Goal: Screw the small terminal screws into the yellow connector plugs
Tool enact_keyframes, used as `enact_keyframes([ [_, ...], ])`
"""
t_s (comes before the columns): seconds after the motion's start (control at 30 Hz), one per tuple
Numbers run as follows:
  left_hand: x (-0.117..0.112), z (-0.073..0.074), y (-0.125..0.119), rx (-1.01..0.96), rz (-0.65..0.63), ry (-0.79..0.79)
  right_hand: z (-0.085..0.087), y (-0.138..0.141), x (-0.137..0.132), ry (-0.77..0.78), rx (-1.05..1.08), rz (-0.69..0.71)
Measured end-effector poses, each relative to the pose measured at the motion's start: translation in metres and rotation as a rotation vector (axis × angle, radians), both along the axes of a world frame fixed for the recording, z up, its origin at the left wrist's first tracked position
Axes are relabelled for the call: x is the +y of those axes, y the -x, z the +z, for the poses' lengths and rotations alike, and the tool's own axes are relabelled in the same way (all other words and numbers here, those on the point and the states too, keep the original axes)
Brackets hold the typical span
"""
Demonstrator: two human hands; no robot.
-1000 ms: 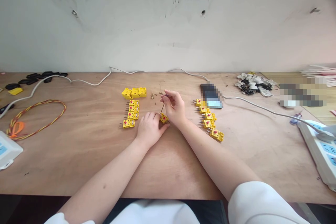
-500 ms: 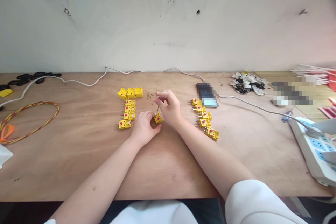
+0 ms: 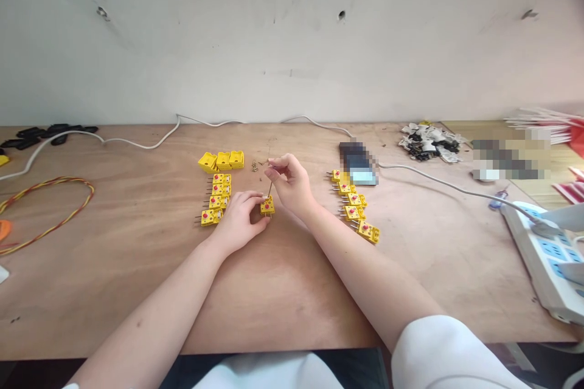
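Observation:
Between the thumb and fingers of my left hand is a small yellow two-pin plug with a red centre, its pins pointing toward me. My right hand pinches a thin screwdriver, held nearly upright. Its shaft comes down at the far edge of the plug; the tip's exact contact is too small to make out. Just beyond my fingers lie several small brass screws. A column of similar open plugs is left of my left hand, and another column of plugs is to the right.
Yellow covers sit at the back left. Behind the right column is a blurred phone. A white cable runs to a power strip. Black and white parts are piled back right; a coiled red-yellow wire lies far left.
The plug has turned slightly in my left hand, so its pins point more directly toward me. Both hands have shifted slightly left in view, as the whole scene has moved a little.

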State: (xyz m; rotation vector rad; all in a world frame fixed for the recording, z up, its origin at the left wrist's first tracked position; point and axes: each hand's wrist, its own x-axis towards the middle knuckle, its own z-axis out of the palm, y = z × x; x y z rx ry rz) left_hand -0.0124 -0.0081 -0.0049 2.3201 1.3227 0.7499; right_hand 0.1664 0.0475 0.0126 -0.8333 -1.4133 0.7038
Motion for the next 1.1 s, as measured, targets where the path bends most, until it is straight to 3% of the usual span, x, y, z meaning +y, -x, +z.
enact_keyframes([
  [0.13,0.001,0.002,0.001,-0.015,-0.021,0.018,0.000,-0.001,0.000,-0.017,0.002,-0.022],
  [0.33,0.001,0.003,0.000,-0.029,0.002,0.043,0.003,0.002,-0.009,-0.040,0.028,0.196],
  [0.43,0.001,0.002,0.000,-0.033,0.008,0.036,0.005,0.001,-0.010,0.010,0.007,0.236],
  [0.6,0.001,0.000,0.001,-0.050,0.000,0.021,0.006,0.000,-0.008,-0.008,-0.044,-0.004],
  [0.7,0.002,-0.001,0.001,-0.058,-0.004,0.022,0.004,0.007,-0.012,-0.107,-0.125,-0.112],
  [0.87,0.002,0.000,0.001,-0.046,-0.001,0.040,-0.002,0.018,-0.023,-0.238,-0.187,-0.090],
  [1.1,0.000,0.001,0.001,-0.049,0.010,0.031,0.009,-0.001,-0.006,0.128,-0.033,0.071],
])
